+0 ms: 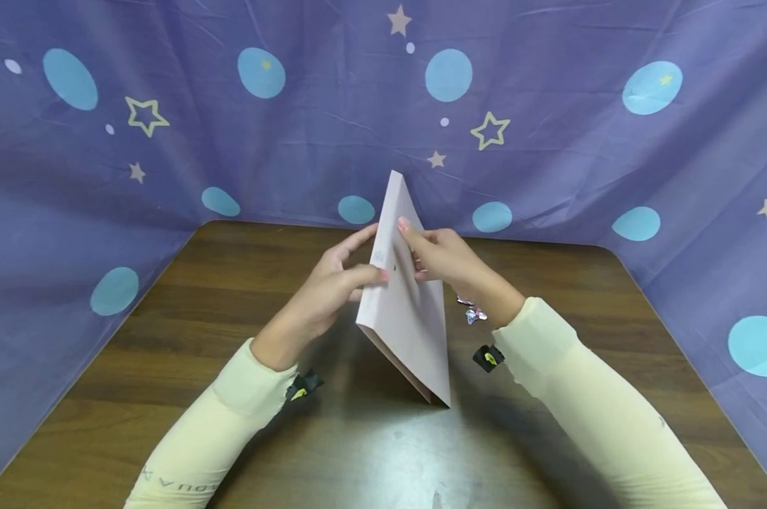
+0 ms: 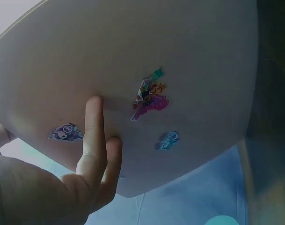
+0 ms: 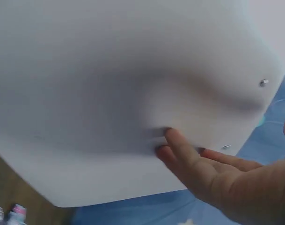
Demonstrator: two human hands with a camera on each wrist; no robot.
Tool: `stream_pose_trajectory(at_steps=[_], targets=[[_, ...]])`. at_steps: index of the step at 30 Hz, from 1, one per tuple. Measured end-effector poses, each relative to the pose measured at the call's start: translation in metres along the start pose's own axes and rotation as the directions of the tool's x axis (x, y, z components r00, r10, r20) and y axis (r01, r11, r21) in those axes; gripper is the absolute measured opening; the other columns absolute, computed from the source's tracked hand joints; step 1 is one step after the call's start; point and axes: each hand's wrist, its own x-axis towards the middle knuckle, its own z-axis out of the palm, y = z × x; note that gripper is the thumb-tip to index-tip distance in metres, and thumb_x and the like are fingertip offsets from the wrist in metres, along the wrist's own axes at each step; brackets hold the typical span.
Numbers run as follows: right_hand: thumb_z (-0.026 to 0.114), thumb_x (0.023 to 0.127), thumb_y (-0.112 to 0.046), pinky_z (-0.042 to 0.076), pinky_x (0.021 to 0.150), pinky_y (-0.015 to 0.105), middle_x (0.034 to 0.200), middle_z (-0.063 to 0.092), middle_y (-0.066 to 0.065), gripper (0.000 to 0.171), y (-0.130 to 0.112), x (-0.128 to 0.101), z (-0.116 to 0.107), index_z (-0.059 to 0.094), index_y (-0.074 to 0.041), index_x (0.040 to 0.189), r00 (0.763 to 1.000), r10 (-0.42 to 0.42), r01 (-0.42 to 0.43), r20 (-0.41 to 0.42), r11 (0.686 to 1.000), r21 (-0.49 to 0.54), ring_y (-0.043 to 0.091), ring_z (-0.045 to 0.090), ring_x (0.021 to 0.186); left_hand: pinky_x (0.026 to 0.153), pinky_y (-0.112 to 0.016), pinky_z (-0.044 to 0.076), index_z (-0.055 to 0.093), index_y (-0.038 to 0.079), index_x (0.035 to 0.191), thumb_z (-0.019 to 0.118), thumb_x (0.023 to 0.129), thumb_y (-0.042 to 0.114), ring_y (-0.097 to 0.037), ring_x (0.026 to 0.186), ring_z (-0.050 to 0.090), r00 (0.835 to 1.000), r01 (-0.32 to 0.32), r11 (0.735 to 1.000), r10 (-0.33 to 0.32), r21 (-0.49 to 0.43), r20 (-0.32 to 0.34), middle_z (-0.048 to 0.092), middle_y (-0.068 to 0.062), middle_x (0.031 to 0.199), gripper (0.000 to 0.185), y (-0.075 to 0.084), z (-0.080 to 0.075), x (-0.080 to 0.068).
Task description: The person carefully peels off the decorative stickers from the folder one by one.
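— What is the person at the table holding?

— A flat pale pink box, stood on one corner on the brown wooden table and tilted, its upper tip rising in front of the purple cloth printed with stars and blue dots. Both hands are on its upper half.

— How does the left hand grip it?

— The left hand holds the box's left side, thumb laid across the near face, fingers spread behind. The left wrist view shows those fingers lying nearly straight against the far face, among small cartoon stickers: one purple, one pink and green, one blue.

— And the right hand?

— The right hand takes the box from the right edge, with one fingertip up on the near face and the rest of the fingers behind. In the right wrist view, its fingers press flat against the plain surface, close to two small metal studs. It is a narrow hold, the box pinched between thumb and fingers on each side.

— Anything else on the table?

— A small heap of shiny stickers lies just beside the right wrist, behind the box. Both arms are in pale yellow sleeves.
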Motion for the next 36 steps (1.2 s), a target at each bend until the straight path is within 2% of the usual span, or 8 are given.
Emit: stream_pose_trajectory(at_steps=[4,9,15,19,23,26,31,36], targets=[[0.059,0.095,-0.066,0.062,0.083,0.038,0.117,0.057,0.016,0.077,-0.023,-0.004,-0.006,0.062,0.002,0.131,0.999,0.051,-0.052,-0.019,0.998,-0.038,0.024,0.065,0.094,0.074,-0.041,0.063,0.036,0.020,0.159,0.068,0.089,0.007,-0.022,0.093,0.068,0.999,-0.011,1.000,0.011,0.007,0.040,0.054,-0.017,0.134,0.078,0.002,0.006,0.004],[0.070,0.090,-0.062,0.064,0.073,0.039,0.115,0.059,0.018,0.074,-0.041,-0.007,-0.011,0.065,0.002,0.125,0.998,0.067,-0.068,-0.021,0.997,-0.038,0.028,0.070,0.078,0.084,-0.044,0.060,0.029,0.016,0.162,0.066,0.094,0.020,-0.027,0.115,0.062,0.997,-0.029,0.998,0.025,0.050,0.068,0.038,-0.005,0.156,0.077,0.003,0.011,0.007],[0.077,0.089,-0.052,0.064,0.072,0.039,0.116,0.057,0.017,0.062,-0.049,-0.010,-0.014,0.069,0.002,0.118,0.998,0.069,-0.069,-0.005,0.996,-0.055,0.028,0.068,0.080,0.098,-0.054,0.051,0.027,0.010,0.161,0.044,0.102,0.037,-0.036,0.135,0.043,0.996,-0.024,0.999,0.027,-0.047,0.083,0.031,-0.006,0.163,0.068,0.002,0.016,0.010],[0.079,0.091,-0.037,0.064,0.072,0.039,0.115,0.056,0.018,0.046,-0.052,-0.012,-0.014,0.070,0.004,0.109,0.998,0.056,-0.057,-0.009,0.994,-0.090,0.029,0.070,0.079,0.103,-0.059,0.046,0.028,0.011,0.162,0.031,0.103,0.051,-0.039,0.136,0.038,0.996,-0.011,0.992,0.022,-0.123,0.085,0.023,-0.004,0.166,0.071,0.002,0.020,0.013],[0.071,0.092,-0.022,0.064,0.070,0.039,0.108,0.061,0.020,0.030,-0.055,-0.015,-0.017,0.070,0.007,0.098,0.999,0.020,-0.024,-0.029,0.987,-0.158,0.031,0.075,0.078,0.102,-0.059,0.047,0.030,0.014,0.162,0.025,0.104,0.059,-0.038,0.133,0.042,0.990,-0.024,0.991,0.041,-0.130,0.131,0.026,-0.002,0.165,0.074,0.001,0.023,0.016],[0.067,0.091,-0.021,0.064,0.066,0.039,0.094,0.068,0.019,0.028,-0.057,-0.018,-0.021,0.071,0.006,0.087,0.998,-0.030,0.017,-0.049,0.970,-0.242,0.029,0.076,0.072,0.103,-0.061,0.047,0.031,0.012,0.161,0.024,0.105,0.059,-0.037,0.129,0.045,0.983,-0.045,0.990,0.068,-0.136,0.168,0.030,-0.001,0.162,0.074,0.001,0.024,0.019],[0.063,0.094,-0.024,0.064,0.066,0.036,0.081,0.074,0.015,0.032,-0.063,-0.024,-0.031,0.077,0.004,0.088,0.996,-0.059,0.028,-0.067,0.917,-0.397,0.025,0.076,0.067,0.105,-0.059,0.047,0.032,0.006,0.160,0.026,0.107,0.053,-0.038,0.133,0.046,0.973,-0.068,0.989,0.094,-0.128,0.213,0.033,-0.005,0.162,0.071,-0.005,0.020,0.023],[0.062,0.094,-0.024,0.062,0.061,0.032,0.080,0.076,0.017,0.032,-0.067,-0.031,-0.046,0.078,0.002,0.085,0.993,-0.070,0.012,-0.098,0.866,-0.499,0.023,0.075,0.065,0.105,-0.054,0.050,0.039,0.001,0.155,0.033,0.110,0.041,-0.042,0.137,0.046,0.989,-0.037,0.998,0.044,-0.052,0.142,0.037,-0.011,0.161,0.061,-0.017,0.013,0.024]])
